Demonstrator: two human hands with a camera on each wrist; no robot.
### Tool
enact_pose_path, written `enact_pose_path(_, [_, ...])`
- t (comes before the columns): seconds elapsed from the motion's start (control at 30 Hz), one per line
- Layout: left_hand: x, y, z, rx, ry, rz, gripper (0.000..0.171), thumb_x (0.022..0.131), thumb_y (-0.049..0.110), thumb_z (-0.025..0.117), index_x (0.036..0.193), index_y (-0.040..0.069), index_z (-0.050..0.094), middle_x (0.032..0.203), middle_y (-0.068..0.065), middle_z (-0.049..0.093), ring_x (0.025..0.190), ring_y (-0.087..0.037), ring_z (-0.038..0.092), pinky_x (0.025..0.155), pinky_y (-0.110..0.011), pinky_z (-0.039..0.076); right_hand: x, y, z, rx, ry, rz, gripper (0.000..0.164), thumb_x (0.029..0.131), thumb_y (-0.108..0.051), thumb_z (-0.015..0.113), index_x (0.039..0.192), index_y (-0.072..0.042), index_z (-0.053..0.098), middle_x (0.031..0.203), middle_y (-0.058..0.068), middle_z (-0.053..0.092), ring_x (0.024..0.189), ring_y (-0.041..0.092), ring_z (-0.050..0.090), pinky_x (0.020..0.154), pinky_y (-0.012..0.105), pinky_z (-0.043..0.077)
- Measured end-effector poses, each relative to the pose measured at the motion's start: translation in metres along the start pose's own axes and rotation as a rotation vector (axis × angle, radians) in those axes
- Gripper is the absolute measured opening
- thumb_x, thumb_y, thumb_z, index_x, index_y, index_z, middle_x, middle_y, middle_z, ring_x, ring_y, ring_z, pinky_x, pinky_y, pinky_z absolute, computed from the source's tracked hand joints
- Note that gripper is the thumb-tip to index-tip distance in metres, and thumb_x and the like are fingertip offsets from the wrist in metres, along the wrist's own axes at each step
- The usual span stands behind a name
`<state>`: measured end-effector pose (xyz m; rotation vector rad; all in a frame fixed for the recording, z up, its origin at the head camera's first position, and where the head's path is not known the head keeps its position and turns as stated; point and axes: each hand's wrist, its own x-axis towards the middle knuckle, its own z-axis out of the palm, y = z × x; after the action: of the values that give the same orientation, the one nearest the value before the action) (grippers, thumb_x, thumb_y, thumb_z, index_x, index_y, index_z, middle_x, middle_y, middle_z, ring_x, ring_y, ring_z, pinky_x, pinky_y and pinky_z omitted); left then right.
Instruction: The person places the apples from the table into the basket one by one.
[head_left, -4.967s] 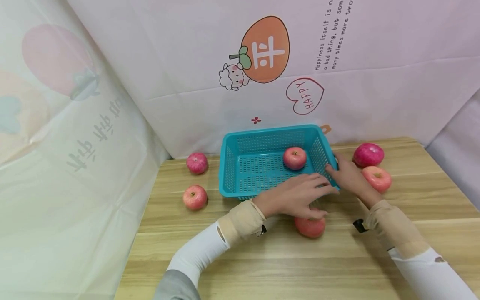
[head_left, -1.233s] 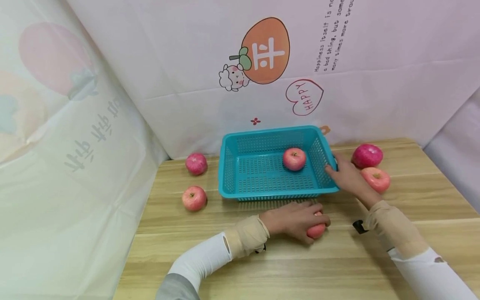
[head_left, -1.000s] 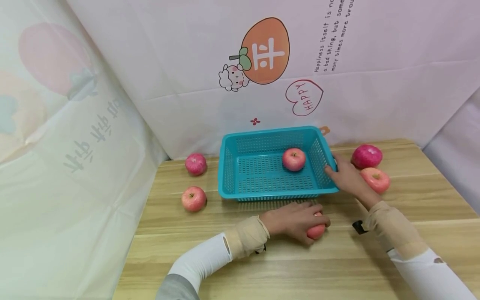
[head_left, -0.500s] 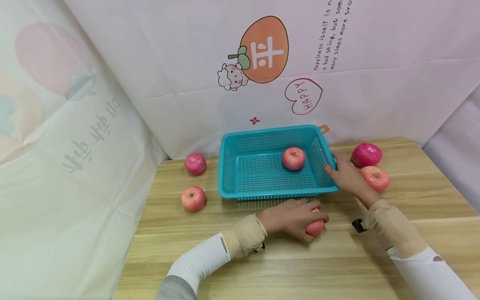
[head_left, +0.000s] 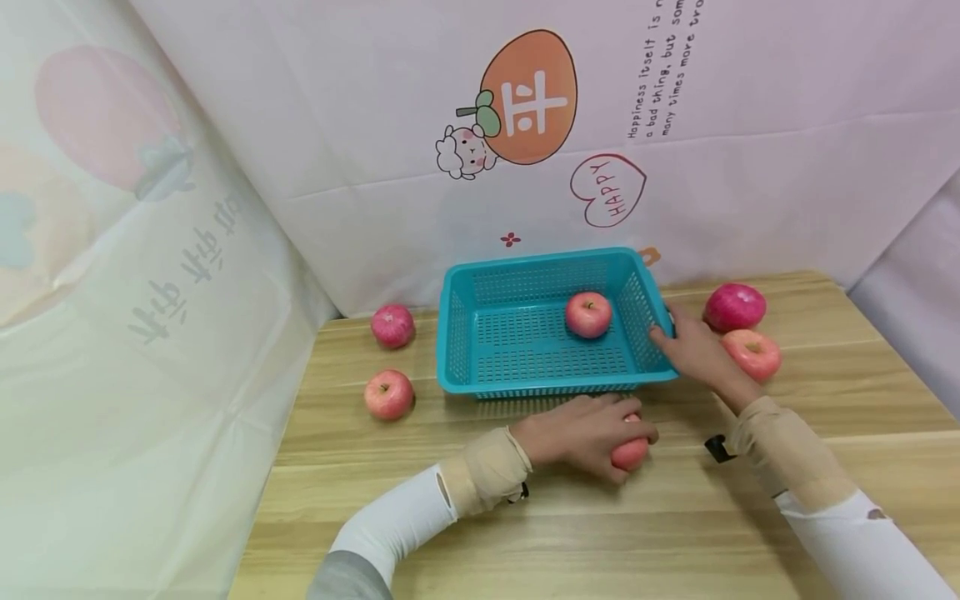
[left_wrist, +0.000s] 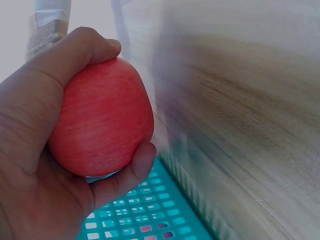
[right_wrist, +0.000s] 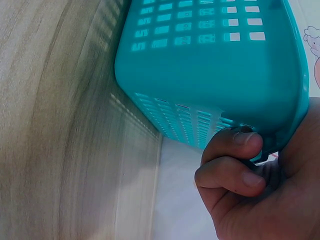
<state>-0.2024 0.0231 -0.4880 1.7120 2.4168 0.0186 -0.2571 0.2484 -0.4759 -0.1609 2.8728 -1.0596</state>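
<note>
In the head view my left hand (head_left: 588,435) curls around a red apple (head_left: 630,453) just in front of the teal plastic basket (head_left: 555,389). The left wrist view shows thumb and fingers wrapped about this apple (left_wrist: 102,117), with the basket (left_wrist: 187,210) behind it. My right hand (head_left: 697,350) grips the basket's right end at the rim. Close up in the right wrist view, the fingers of that hand (right_wrist: 245,185) bend over the rim from outside. Inside the basket, toward its right side, sits another apple (head_left: 588,315).
Left of the basket, a magenta round fruit or vegetable (head_left: 393,326) lies behind an apple (head_left: 389,394). Beyond the right hand are a deeper magenta one (head_left: 735,307) and an apple (head_left: 752,354). A printed white cloth (head_left: 375,117) hangs behind the wooden table (head_left: 570,542).
Five seconds ago my left hand was spread above the front apple; it has since come down and taken hold of it. The right hand has stayed on the basket rim.
</note>
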Motion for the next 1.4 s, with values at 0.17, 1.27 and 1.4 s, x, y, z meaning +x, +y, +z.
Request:
enact_pose_path(0.17, [-0.003, 0.0, -0.006, -0.014, -0.002, -0.013, 0.059, 0.076, 0.055, 0.067, 0.13, 0.038, 0.048, 0.118, 0.01, 0.042, 0.099, -0.007, 0.043, 0.068, -0.018, 0.042, 0.002, 0.0, 0.0, -0.003, 0.0, 0.005, 0.069, 0.103, -0.031, 0.042, 0.151, 0.008, 0.011, 0.133, 0.038, 0.044, 0.105, 0.047, 0.056, 0.083, 0.061, 0.048])
enact_pose_path(1.27, [-0.014, 0.002, -0.022, -0.002, 0.009, -0.041, 0.057, 0.076, 0.056, 0.066, 0.127, 0.035, 0.051, 0.119, 0.009, 0.043, 0.098, -0.009, 0.044, 0.068, -0.019, 0.042, 0.001, 0.001, -0.001, -0.015, 0.008, -0.018, 0.067, 0.103, -0.028, 0.044, 0.149, 0.01, 0.014, 0.131, 0.039, 0.045, 0.102, 0.048, 0.057, 0.082, 0.061, 0.049])
enact_pose_path(1.4, [-0.016, 0.002, -0.023, -0.002, 0.008, -0.037, 0.057, 0.076, 0.056, 0.067, 0.127, 0.035, 0.051, 0.12, 0.009, 0.043, 0.097, -0.009, 0.043, 0.068, -0.019, 0.042, 0.001, -0.001, 0.0, -0.015, -0.001, -0.015, 0.067, 0.103, -0.028, 0.043, 0.15, 0.01, 0.014, 0.131, 0.039, 0.045, 0.103, 0.048, 0.056, 0.083, 0.061, 0.049])
